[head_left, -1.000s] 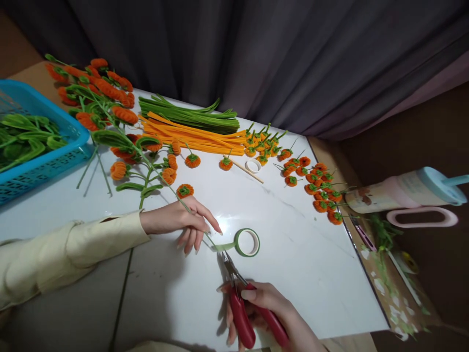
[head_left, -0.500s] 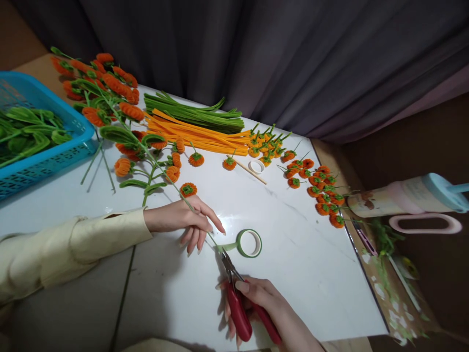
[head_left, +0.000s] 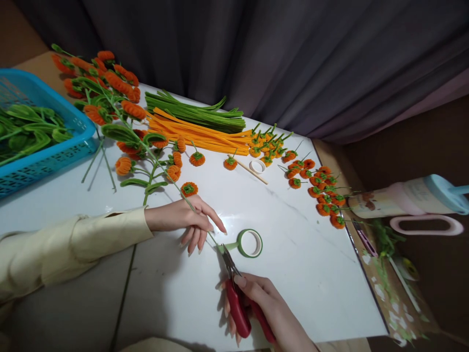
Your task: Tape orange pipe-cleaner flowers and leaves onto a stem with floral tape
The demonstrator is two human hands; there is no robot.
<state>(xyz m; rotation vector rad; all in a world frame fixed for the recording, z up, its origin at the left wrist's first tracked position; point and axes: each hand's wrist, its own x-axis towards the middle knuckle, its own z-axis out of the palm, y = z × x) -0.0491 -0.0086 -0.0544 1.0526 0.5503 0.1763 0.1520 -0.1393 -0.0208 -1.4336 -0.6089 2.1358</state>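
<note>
My left hand [head_left: 190,217] pinches the thin green stem [head_left: 164,171] of a fuzzy pipe-cleaner flower sprig, which slants up left with green leaves and orange heads. Its index finger stretches out to the right. In my right hand [head_left: 262,296] are red-handled pliers [head_left: 230,266], fingers wrapped round the grips. The jaws are at the lower end of the stem, just below my left fingertips; whether they bite it I cannot tell. Beside the jaws lies a roll of green tape [head_left: 250,243], its loose strip reaching toward the stem's end.
A blue basket [head_left: 47,154] of green leaves stands at left. Green pipe cleaners [head_left: 194,112] and orange pipe cleaners [head_left: 198,132] lie at the back. Small orange flower heads [head_left: 324,195] cluster at right, near a tumbler [head_left: 395,195]. A wooden stick [head_left: 252,169] lies mid-table.
My right hand has shifted slightly up and left, and the pliers' handles look a little closer together. My left hand keeps its hold on the stem.
</note>
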